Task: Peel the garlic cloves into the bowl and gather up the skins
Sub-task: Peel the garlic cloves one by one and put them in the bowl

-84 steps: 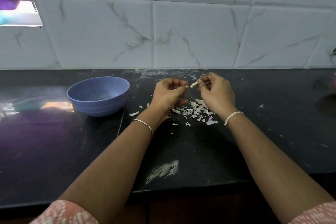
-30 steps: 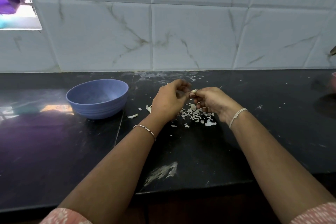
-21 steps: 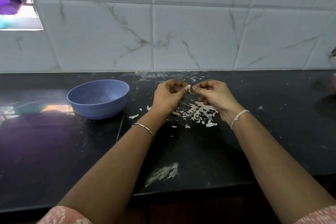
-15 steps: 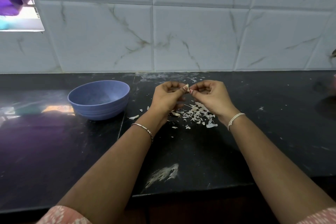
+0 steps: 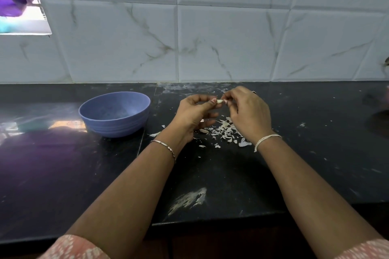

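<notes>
Peeling in progress, judged from the grip. A garlic clove is held above the black countertop, just right of frame centre and a little above the middle.

- Left hand: fingers curled, thumb and forefinger tip pinching the clove's left end.
- Right hand: fingers curled in, tips closed on the clove's right end. Whether they hold flesh or a flap of skin is too small to tell.
- Clove's long axis: appears to run across the frame, hand to hand. It is small, so confidence is low.
- Skins: a loose scatter of pale flakes on the counter directly below the hands, with a few strays toward the left. Not yet gathered.
- Bowl: blue, upright, at centre-left of the frame and well apart from the clove. What it contains cannot be made out from this angle.
- Pale smear on the counter in the lower middle, nearer the camera. Not part of the skin pile.

Key relation: the bowl lies to the left of both hands, and the left hand is the nearer one. Judgement: once the clove is bare, a leftward carry by the left hand is the short route. The right hand sits over the scatter and is better placed for sweeping.

Risk: the flakes are light and could scatter with any quick arm movement.
</notes>
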